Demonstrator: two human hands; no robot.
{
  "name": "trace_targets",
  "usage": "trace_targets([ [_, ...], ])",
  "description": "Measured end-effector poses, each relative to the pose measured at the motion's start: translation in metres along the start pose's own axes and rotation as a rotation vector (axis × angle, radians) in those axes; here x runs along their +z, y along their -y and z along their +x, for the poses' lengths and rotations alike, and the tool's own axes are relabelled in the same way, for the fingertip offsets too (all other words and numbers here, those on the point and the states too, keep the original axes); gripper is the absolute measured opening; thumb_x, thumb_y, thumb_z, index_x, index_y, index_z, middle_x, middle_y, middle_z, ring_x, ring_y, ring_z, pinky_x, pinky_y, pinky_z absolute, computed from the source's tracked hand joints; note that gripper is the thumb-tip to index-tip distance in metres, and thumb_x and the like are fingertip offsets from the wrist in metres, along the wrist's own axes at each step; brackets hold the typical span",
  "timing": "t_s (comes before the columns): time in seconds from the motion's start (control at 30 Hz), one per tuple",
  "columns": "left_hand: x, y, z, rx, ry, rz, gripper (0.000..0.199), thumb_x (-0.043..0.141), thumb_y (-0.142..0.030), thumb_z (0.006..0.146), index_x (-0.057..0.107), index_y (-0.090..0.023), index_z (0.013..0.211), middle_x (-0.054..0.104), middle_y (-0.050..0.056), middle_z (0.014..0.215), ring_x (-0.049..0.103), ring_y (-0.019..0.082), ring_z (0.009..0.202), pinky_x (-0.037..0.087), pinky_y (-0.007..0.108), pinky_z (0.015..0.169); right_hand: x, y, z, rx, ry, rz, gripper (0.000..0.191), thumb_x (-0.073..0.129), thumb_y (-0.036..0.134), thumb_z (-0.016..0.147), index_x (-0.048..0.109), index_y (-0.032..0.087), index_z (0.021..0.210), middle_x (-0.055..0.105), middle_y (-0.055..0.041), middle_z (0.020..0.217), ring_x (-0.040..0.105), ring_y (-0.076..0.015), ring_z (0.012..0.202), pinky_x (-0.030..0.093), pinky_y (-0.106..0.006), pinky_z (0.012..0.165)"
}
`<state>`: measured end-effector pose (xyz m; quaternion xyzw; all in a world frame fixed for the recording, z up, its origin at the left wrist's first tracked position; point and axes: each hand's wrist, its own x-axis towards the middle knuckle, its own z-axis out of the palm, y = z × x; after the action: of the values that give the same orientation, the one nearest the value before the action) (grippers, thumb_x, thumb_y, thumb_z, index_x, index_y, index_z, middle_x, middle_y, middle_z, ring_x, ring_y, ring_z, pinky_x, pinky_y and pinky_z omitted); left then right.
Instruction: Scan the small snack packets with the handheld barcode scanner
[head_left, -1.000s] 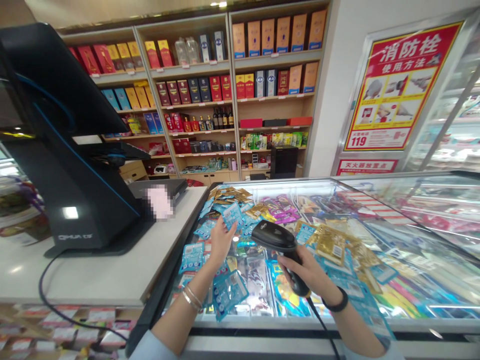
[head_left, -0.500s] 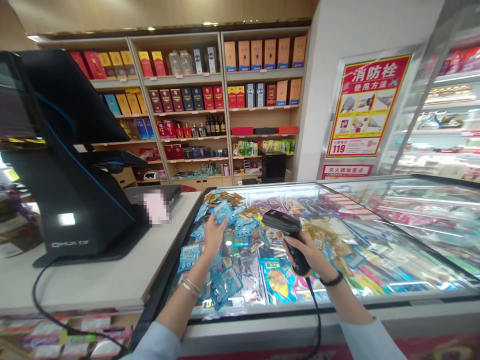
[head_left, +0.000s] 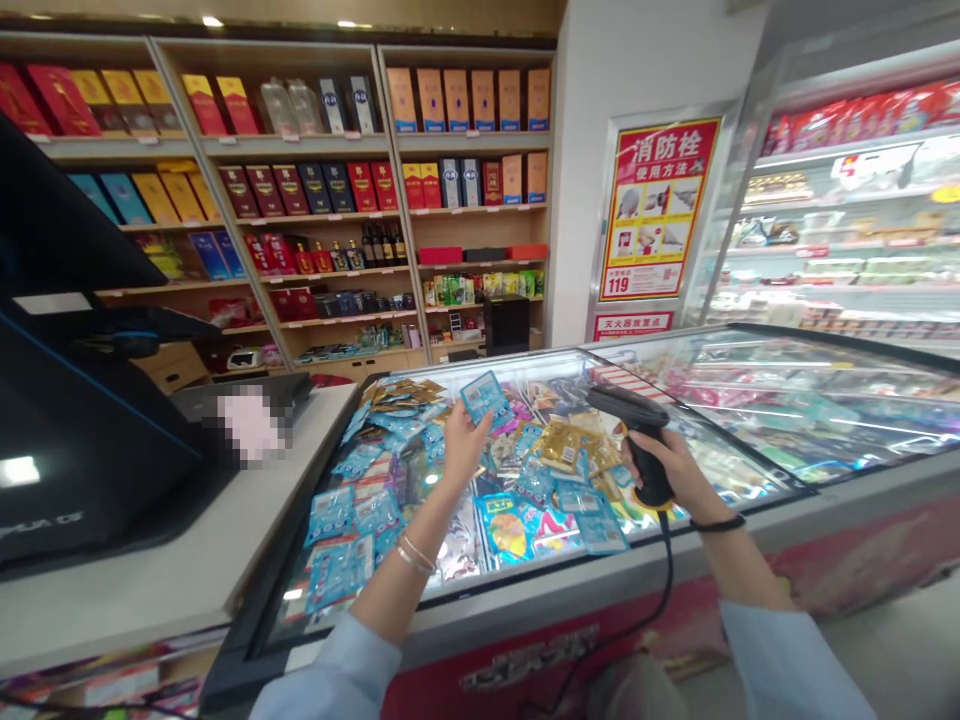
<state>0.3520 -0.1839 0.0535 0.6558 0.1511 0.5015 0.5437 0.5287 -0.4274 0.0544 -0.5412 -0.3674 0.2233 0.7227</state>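
A small blue snack packet (head_left: 484, 396) is pinched in my left hand (head_left: 465, 440), raised over the glass top of a chest freezer (head_left: 450, 590). My right hand (head_left: 667, 465) is wrapped round the grip of a black barcode scanner (head_left: 628, 408), its head pointing left toward the packet but apart from it. The scanner's cable (head_left: 667, 570) drops over the freezer's front. More blue packets (head_left: 341, 572) are scattered on the glass at the left and below the scanner. Gold packets (head_left: 562, 447) lie between my hands, and a pile of gold and blue packets (head_left: 397, 397) sits at the far left corner.
At the left, a black checkout terminal (head_left: 90, 430) stands on a white counter (head_left: 142, 610). Shelves of boxed bottles (head_left: 322, 190) line the back wall. A red fire-hydrant poster (head_left: 660, 210) hangs on the pillar, and a lit display cooler (head_left: 855, 220) is at the right.
The view has swung to the right. My left hand has lifted the blue packet away from the pile and moved right. The scanner remains in my right hand, also farther right in view.
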Motion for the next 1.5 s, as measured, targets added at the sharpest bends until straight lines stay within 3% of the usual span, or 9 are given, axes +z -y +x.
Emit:
trace_targets([
  [0.23,0.072,0.031,-0.009,-0.071,0.182,0.079,0.05,0.068,-0.031,0.081,0.047,-0.018,0.125,0.073,0.008,0.1,0.071,0.021,0.087,0.056,0.036,0.083,-0.044,-0.019,-0.009,0.054,-0.116,0.031,0.04,0.079,0.05,0.069,0.06,0.018,0.084,0.057,0.0024,0.059,0.051,-0.0118,0.04,0.042,-0.024,0.034],
  [0.4,0.095,0.053,-0.014,-0.133,0.276,0.416,0.053,0.063,-0.017,0.082,0.047,-0.016,0.132,0.072,0.011,0.108,0.069,0.024,0.099,0.052,0.038,0.092,-0.056,-0.032,-0.012,0.086,-0.159,-0.005,0.042,0.079,0.053,0.068,0.06,0.018,0.082,0.057,0.0023,0.057,0.051,-0.0119,0.04,0.043,-0.024,0.034],
  [0.6,0.098,0.055,-0.024,-0.046,0.3,0.921,0.063,0.064,-0.027,0.082,0.046,-0.012,0.141,0.057,0.018,0.139,0.048,0.032,0.133,0.034,0.044,0.113,-0.061,-0.038,-0.014,0.126,-0.189,-0.024,0.046,0.081,0.057,0.063,0.058,0.018,0.073,0.056,0.0015,0.053,0.05,-0.0118,0.038,0.041,-0.024,0.034],
  [0.73,0.101,0.054,-0.025,-0.112,0.309,1.065,0.065,0.059,-0.039,0.086,0.045,-0.012,0.143,0.045,0.018,0.151,0.038,0.035,0.14,0.031,0.046,0.115,-0.061,-0.042,-0.014,0.139,-0.175,-0.029,0.046,0.08,0.057,0.065,0.057,0.018,0.069,0.056,0.0011,0.052,0.05,-0.0115,0.038,0.042,-0.023,0.035],
  [0.87,0.102,0.057,-0.024,-0.166,0.344,1.051,0.063,0.055,-0.04,0.088,0.044,-0.013,0.144,0.047,0.018,0.15,0.037,0.033,0.142,0.029,0.045,0.115,-0.057,-0.043,-0.014,0.15,-0.156,-0.034,0.046,0.08,0.057,0.066,0.057,0.017,0.067,0.054,0.0015,0.051,0.05,-0.0114,0.039,0.042,-0.023,0.035],
  [1.2,0.104,0.063,-0.018,-0.111,0.341,0.896,0.059,0.061,-0.03,0.082,0.049,-0.012,0.136,0.055,0.024,0.139,0.045,0.036,0.138,0.031,0.049,0.114,-0.052,-0.041,-0.012,0.102,-0.146,-0.023,0.042,0.08,0.053,0.069,0.061,0.017,0.081,0.057,0.0012,0.057,0.051,-0.0123,0.04,0.043,-0.024,0.034],
  [1.5,0.094,0.028,-0.01,0.011,0.461,0.847,0.067,0.065,-0.025,0.077,0.044,-0.01,0.14,0.052,0.022,0.142,0.045,0.033,0.137,0.031,0.045,0.116,-0.035,-0.042,-0.005,0.087,-0.108,-0.038,0.039,0.077,0.051,0.073,0.062,0.019,0.09,0.059,0.0007,0.061,0.053,-0.0142,0.041,0.044,-0.025,0.033],
])
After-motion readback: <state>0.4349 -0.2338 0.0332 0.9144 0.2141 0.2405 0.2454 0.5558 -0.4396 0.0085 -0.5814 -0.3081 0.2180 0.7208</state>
